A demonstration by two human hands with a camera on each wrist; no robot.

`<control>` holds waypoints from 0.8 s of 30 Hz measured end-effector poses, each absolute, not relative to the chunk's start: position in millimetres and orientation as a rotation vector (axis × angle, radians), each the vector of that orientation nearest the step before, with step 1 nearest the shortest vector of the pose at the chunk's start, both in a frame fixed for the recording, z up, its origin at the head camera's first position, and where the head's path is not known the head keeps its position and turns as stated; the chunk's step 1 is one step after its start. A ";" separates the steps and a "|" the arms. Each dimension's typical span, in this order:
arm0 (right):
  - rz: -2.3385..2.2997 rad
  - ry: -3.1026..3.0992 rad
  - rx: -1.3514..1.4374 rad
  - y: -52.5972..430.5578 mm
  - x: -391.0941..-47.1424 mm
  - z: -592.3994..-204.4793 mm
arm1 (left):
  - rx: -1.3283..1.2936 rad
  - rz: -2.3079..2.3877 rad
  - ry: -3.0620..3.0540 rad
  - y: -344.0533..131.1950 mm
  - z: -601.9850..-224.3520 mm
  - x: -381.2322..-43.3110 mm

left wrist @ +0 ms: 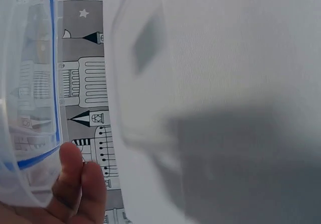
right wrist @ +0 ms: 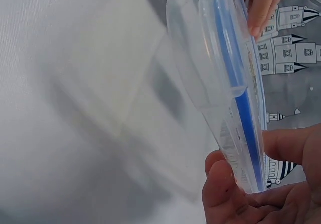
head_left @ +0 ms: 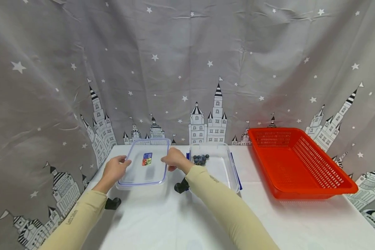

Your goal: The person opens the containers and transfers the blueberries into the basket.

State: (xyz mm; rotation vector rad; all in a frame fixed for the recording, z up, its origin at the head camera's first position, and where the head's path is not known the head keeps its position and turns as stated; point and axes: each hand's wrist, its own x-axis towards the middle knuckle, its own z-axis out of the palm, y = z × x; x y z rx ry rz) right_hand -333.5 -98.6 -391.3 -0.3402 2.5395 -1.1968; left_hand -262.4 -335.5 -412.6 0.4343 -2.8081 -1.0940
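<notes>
My left hand (head_left: 114, 171) and right hand (head_left: 177, 160) hold a clear plastic lid (head_left: 137, 172) by its opposite side edges. The lid is rectangular, has a blue seal along its border and bears a small colour label (head_left: 147, 159). It hangs raised over the white table, its shadow beneath. In the right wrist view, my right thumb (right wrist: 283, 144) lies on one face of the lid and the fingers curl against the other. Close to the right hand stands a clear food container (head_left: 220, 168) with blue side clips, a cluster of blueberries (head_left: 200, 159) at its far left.
A large red plastic basket (head_left: 300, 173) stands at the right of the white table (head_left: 143, 222). Behind the table hangs a grey curtain (head_left: 162, 86) printed with castles and stars. My right forearm reaches across in front of the container.
</notes>
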 end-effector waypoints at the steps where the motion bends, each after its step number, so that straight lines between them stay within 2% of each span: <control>1: -1.207 2.527 -0.330 -98.5 -333.3 -392.1 | 0.446 -1.159 -2.786 -335.6 -413.2 -261.7; 14: -1.407 2.349 -0.169 -96.7 -325.7 -396.7 | 0.515 -1.787 -2.501 -343.4 -418.1 -260.6; 24: -1.716 2.023 -0.061 -94.3 -313.9 -400.3 | 0.616 -1.957 -2.414 -352.4 -417.3 -259.8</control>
